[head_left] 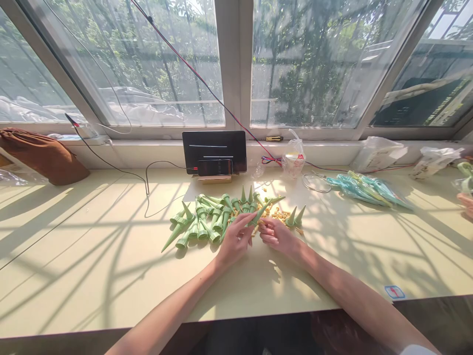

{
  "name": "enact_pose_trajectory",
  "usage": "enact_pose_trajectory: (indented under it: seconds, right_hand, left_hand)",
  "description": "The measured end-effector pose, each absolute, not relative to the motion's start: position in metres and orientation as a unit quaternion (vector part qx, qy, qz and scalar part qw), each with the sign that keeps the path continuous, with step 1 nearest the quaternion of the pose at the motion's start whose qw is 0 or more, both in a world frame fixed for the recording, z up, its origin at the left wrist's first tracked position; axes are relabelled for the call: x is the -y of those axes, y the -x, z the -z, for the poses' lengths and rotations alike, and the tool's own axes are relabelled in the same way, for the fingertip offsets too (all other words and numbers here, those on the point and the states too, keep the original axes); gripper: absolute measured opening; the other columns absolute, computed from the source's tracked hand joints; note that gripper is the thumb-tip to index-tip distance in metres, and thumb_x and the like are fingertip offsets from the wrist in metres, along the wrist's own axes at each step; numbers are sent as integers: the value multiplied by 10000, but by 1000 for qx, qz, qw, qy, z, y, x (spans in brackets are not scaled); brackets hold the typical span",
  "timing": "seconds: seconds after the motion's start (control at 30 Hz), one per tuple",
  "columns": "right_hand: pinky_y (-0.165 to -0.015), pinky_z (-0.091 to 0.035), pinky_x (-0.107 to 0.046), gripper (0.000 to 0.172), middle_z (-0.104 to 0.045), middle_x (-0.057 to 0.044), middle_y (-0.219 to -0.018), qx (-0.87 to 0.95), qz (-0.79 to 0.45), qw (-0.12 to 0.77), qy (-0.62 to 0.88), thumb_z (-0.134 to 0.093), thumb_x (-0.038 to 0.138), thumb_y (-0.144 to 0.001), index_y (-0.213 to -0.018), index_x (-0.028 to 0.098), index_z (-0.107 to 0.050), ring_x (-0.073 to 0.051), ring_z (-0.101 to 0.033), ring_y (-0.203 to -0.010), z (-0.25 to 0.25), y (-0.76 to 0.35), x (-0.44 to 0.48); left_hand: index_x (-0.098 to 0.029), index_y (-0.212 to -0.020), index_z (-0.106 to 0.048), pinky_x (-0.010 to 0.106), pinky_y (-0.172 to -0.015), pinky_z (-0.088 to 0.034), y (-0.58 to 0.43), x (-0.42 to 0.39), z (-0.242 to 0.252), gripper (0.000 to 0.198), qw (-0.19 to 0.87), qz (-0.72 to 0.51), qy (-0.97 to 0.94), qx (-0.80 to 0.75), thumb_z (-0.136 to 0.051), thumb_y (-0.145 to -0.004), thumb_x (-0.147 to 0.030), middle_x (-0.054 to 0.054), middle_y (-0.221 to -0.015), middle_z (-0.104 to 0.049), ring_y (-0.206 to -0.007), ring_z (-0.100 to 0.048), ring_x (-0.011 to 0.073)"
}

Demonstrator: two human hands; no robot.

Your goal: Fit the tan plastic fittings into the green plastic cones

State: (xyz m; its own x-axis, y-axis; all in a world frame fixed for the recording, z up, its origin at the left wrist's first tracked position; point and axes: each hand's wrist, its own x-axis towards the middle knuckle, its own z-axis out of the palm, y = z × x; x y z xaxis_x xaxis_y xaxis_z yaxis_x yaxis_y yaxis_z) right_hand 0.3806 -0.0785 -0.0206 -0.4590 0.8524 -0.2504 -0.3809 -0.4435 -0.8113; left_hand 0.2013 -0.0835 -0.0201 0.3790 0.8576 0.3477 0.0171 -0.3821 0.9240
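Note:
In my left hand (238, 234) is a green plastic spike (263, 209), its pointed end slanting up to the right. My right hand (274, 232) is closed just beside it, with the fingertips pinched around what looks like a small yellow piece at the spike's lower end. Beyond and left of my hands lies a pile of similar green spikes (201, 214), many with ribbed, cup-like ends. Small yellow pieces (281, 215) are scattered behind my right hand. Two green cones (295, 218) stand upright to the right of these.
A dark tablet (214, 143) and a phone (215, 167) lean on a stand by the window. To the right lie bagged turquoise items (369, 190) and a coiled cable (316, 182). A brown pouch (44, 155) sits far left. Another person's hand (466, 203) shows at the right edge.

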Motion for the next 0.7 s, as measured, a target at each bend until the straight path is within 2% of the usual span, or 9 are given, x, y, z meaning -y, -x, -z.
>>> enact_pose_trajectory:
  seconds: [0.13,0.23,0.33,0.4,0.57,0.7]
  right_hand:
    - [-468,-176,-296,370,-243,72,-462,340,-783,402,332,-594,416,-888,-592,225,-479,-91,-200,-417,20,-379,79]
    - [-486,-187,-304,374,-285,61,-485,344,-782,411,318,-568,445,-908,-619,216,-507,-96,-236,-424,20,-378,78]
    - [-495,-195,-307,365,-319,58,-497,345,-783,413,313,-589,467,-891,-646,201,-544,-91,-264,-420,19,-379,77]
    - [-492,-199,-305,337,-326,61,-493,350,-782,414,307,-610,447,-879,-663,192,-569,-86,-279,-412,18,-379,77]
    - [-458,-202,-278,321,-340,72,-488,358,-781,417,296,-667,435,-850,-678,176,-589,-68,-322,-392,21,-375,79]
    - [-430,-195,-249,360,-334,85,-478,364,-760,450,296,-711,458,-822,-654,170,-574,-56,-349,-375,26,-371,79]
  left_hand:
    - [-239,-1343,-590,175,-414,-457,-204,85,19,403,467,-453,-677,-344,-520,-966,-362,121,-1187,-606,-504,-562,36]
    - [-190,-1360,-569,166,-417,-442,-204,86,17,436,466,-447,-675,-357,-532,-962,-365,74,-936,-653,-490,-546,49]
    - [-156,-1356,-566,164,-413,-429,-204,87,14,459,463,-448,-674,-360,-560,-949,-368,24,-753,-615,-472,-528,59]
    - [-161,-1343,-576,169,-409,-426,-204,87,14,455,459,-452,-672,-364,-575,-939,-370,19,-763,-606,-466,-521,56]
    - [-199,-1301,-615,184,-382,-396,-206,85,19,415,445,-470,-663,-377,-576,-933,-386,45,-953,-567,-450,-493,26]
    - [-204,-1299,-627,183,-366,-358,-207,86,21,422,446,-475,-653,-386,-591,-924,-392,42,-969,-534,-431,-448,8]
